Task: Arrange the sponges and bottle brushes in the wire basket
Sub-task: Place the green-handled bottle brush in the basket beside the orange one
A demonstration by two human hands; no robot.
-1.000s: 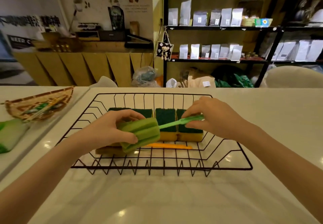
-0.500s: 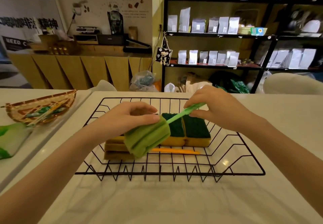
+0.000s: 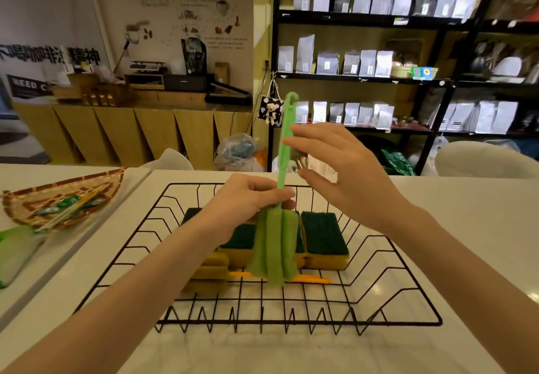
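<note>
A black wire basket (image 3: 408, 292) sits on the white counter in front of me. Inside lie green-topped yellow sponges (image 3: 323, 236) in a row, a stack of sponges (image 3: 210, 271) at the left, and an orange brush handle (image 3: 312, 279) along the front. My left hand (image 3: 250, 198) grips a green bottle brush (image 3: 274, 248) where handle meets foam head, holding it upright above the basket, handle up. Right of that handle my right hand (image 3: 344, 175) is open, fingers spread, apart from it or just brushing it.
A woven tray (image 3: 35, 198) with green-and-orange items lies on the counter at the left, a green-and-white packet (image 3: 14, 251) below it. Black shelves with silver pouches and a wooden counter stand behind. A white chair back (image 3: 484, 158) is at the far right.
The brush swung from lying sideways to upright. My right hand let go of the handle and opened. My left hand shifted from the foam head to the base of the handle.
</note>
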